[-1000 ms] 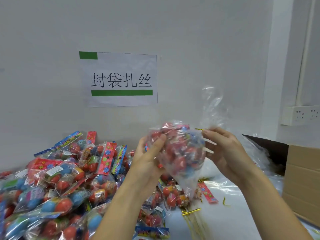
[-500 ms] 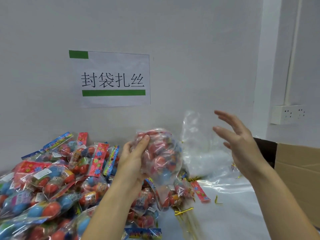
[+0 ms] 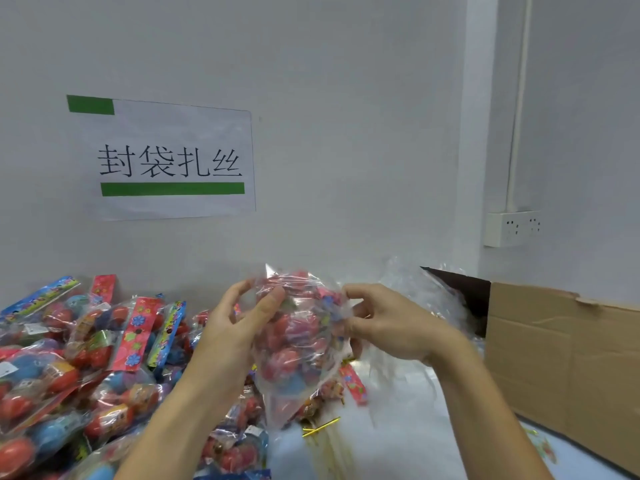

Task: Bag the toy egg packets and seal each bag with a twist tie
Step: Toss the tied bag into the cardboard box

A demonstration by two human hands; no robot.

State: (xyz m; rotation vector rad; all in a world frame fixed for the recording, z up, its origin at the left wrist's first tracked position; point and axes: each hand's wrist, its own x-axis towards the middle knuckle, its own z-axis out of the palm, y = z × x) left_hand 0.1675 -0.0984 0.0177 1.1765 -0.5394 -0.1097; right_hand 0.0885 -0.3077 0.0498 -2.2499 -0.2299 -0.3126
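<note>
Bag [image 3: 294, 344] of toy eggs gripped between both hands [image 3: 225, 327] [image 3: 391, 327].

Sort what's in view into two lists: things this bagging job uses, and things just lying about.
In use: left hand and right hand gripping the filled bag; loose egg packets; gold twist ties; spare clear bags.

Lying about: cardboard box; wall sign; socket.

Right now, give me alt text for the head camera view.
Two hands, left hand and right hand, hold a clear bag of toy egg packets above a table. Loose packets pile at left, gold twist ties lie below, a cardboard box sits right.
</note>
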